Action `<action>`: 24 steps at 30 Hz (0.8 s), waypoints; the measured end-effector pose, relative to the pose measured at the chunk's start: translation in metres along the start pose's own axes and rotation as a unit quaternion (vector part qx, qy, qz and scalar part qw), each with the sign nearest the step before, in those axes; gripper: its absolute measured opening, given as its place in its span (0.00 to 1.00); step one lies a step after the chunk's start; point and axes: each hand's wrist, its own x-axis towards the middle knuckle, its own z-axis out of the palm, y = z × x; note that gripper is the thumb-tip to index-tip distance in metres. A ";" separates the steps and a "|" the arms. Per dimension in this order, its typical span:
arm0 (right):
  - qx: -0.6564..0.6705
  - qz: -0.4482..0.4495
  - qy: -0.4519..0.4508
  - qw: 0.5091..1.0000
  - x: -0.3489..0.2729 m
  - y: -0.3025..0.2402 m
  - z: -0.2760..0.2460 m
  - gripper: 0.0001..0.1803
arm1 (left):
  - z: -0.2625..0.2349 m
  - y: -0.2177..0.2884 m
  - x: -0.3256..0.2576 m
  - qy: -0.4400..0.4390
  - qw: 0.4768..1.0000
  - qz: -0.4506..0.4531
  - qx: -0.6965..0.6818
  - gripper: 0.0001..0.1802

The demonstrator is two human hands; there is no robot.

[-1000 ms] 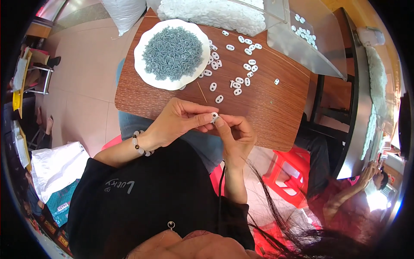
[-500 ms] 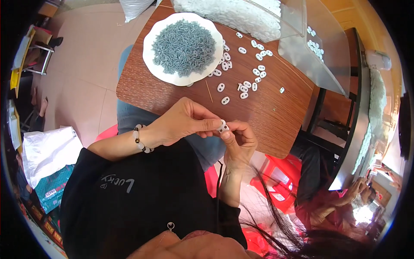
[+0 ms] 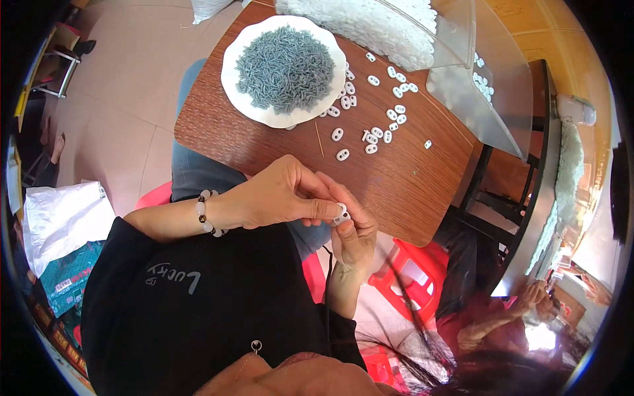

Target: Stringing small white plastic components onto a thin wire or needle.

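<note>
Head view: left hand (image 3: 281, 198) and right hand (image 3: 356, 234) together just off the near edge of the wooden table (image 3: 264, 142); fingertips of both pinched shut on one small white oval piece (image 3: 341, 215); beaded bracelet (image 3: 205, 214) on left wrist. Further up the table: white plate (image 3: 234, 99) heaped with grey pins; loose white oval pieces (image 3: 373, 135) scattered beside it; clear plastic tray (image 3: 489, 99) at right.
</note>
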 end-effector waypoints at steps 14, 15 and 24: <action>-0.022 -0.003 0.038 0.999 -0.012 -0.001 0.001 0.27 | 0.003 0.006 -0.005 -0.007 0.998 -0.002 0.055 0.09; -0.022 -0.003 0.038 0.999 -0.012 0.000 0.001 0.27 | 0.003 0.006 -0.005 -0.008 0.998 -0.002 0.055 0.09; -0.024 0.005 0.065 0.998 -0.015 -0.001 0.005 0.26 | 0.004 0.004 -0.005 -0.013 0.999 -0.008 0.032 0.10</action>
